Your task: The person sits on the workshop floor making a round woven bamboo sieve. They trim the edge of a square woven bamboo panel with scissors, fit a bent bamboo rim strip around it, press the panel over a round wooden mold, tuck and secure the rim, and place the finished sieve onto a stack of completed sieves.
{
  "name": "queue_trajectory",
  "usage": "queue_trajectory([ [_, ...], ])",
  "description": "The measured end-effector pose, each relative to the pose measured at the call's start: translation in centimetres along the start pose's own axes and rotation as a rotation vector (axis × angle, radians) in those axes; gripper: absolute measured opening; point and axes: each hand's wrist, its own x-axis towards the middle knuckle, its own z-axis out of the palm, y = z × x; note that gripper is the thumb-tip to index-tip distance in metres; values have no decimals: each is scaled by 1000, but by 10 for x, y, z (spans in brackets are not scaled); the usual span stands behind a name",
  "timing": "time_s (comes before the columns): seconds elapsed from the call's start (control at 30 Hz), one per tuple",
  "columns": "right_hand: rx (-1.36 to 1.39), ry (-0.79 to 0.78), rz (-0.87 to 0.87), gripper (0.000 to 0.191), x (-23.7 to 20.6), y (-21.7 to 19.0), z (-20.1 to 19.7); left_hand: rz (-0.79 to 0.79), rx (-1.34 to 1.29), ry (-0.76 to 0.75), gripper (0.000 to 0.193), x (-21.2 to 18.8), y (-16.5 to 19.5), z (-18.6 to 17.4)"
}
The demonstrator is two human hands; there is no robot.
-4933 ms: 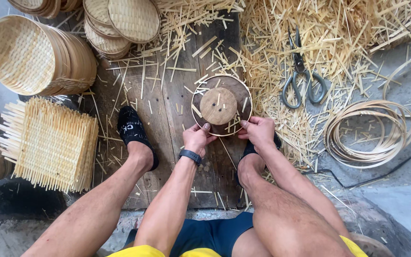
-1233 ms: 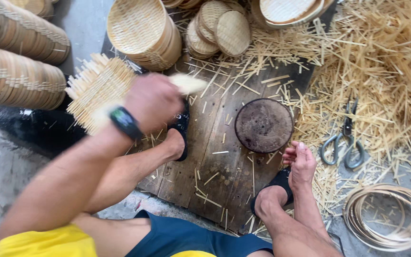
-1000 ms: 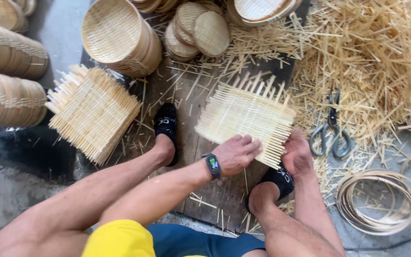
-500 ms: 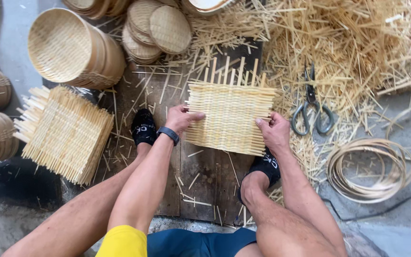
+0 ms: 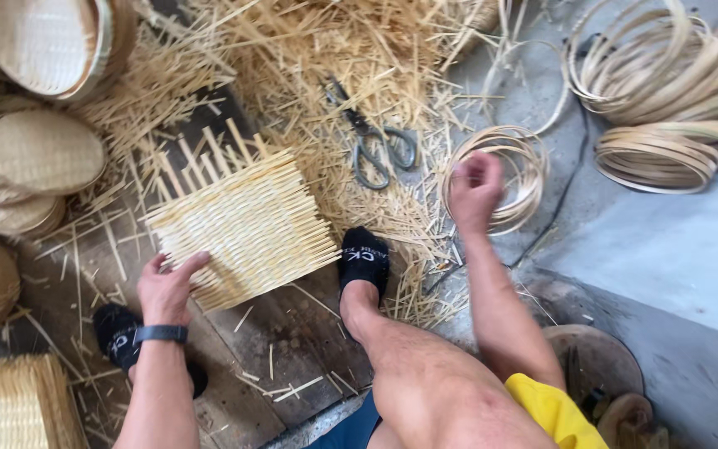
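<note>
Metal scissors (image 5: pixel 380 150) are lying on a heap of bamboo offcuts (image 5: pixel 334 58). Finished woven baskets (image 5: pixel 39 158) are sitting stacked at the left edge, a larger one (image 5: pixel 43 41) tipping on its side above them. 2 bundles of bamboo hoops (image 5: pixel 666 108) are resting on the grey concrete floor (image 5: pixel 666 249) at upper right. Dark wooden planks (image 5: pixel 284 349) are lying underneath, strewn with slivers.

Pale straw-yellow woven mat (image 5: pixel 247 229) with a criss-cross pattern; black socks (image 5: pixel 365 258); scissors (image 5: pixel 376 145) perhaps dark grey.
</note>
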Motion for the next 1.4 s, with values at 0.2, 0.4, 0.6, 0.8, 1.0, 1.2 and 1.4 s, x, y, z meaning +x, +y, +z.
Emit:
queue_trajectory([
  [0.2,-525,-28,-185,32,55,22,-108,82,335,208,102,-19,19,-11],
  [0.4,-829,-370,-662,38,82,4,-77,348,430,310,90,-21,27,-23],
  [0.6,-862,-653,-745,8,112,-27,-70,517,471,373,74,-37,56,-25],
  [0.8,-759,-831,-790,19,83,-82,-39,844,358,5,33,-81,118,58],
  [1.0,-747,-557,-934,21,92,-69,-58,950,248,-301,34,-131,138,113],
  [1.2,-903,-619,-528,17,98,-23,-107,734,308,-194,31,-128,123,96],
  [1.4,-772,-339,-731,10,91,-60,-115,753,345,-199,28,-128,120,100],
])
